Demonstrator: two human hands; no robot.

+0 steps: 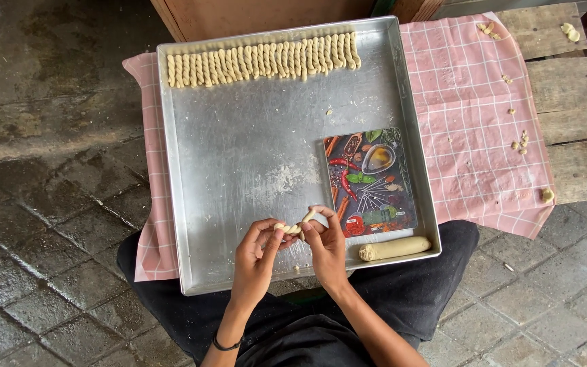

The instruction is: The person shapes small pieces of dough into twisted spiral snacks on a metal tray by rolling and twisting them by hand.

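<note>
Twisting of a short dough strand in progress, held above the near edge of a large metal tray that rests across the lap and a wooden tabletop covered by a pink checked cloth. Left hand pinching the left end of the strand between thumb and fingertips, grip narrow and closed on the dough; right hand pinching the right end likewise, with the far tip of the strand standing up past the fingers. Strand suspended between both hands, clear of the tray floor. Finished twists laid side by side in a single row along the far wall of the tray, touching or nearly so, of even length. Dough log lying at the near right corner, just beside a flat board with a printed spice pattern. Flour dusting visible mid-tray; stray crumbs on the cloth. Judged good practice for this step: light pinch at both ends only, so the middle is not flattened; ends turned in opposite directions at an even rate, to give regular turns matching the row; strand kept slightly taut but not stretched, as soft dough of this thinness would likely thin or tear; ends pressed firmly to stop unwinding. Length best checked against the finished row. Risk noted: uneven twist if one grip slips on flour.
</note>
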